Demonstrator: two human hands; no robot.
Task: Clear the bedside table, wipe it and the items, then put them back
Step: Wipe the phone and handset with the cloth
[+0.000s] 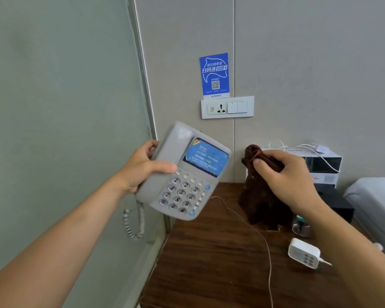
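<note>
My left hand (pixel 142 167) grips a grey desk telephone (pixel 185 174) by its handset side and holds it in the air, above the left edge of the dark wooden bedside table (pixel 209 263). The phone's coiled cord (pixel 135 223) hangs below it. My right hand (pixel 285 174) holds a dark brown cloth (pixel 260 203) bunched in its fingers, to the right of the phone. The cloth hangs down over the back of the table.
A white multi-port charger (pixel 303 253) and a thin cable (pixel 267 247) lie on the table. A small glass object (pixel 300 225) stands behind the cloth. A white box (pixel 320 165) and a black box (pixel 336 201) sit at the back right. A frosted glass panel (pixel 65 107) borders the left, with a wall socket (pixel 227 107) behind.
</note>
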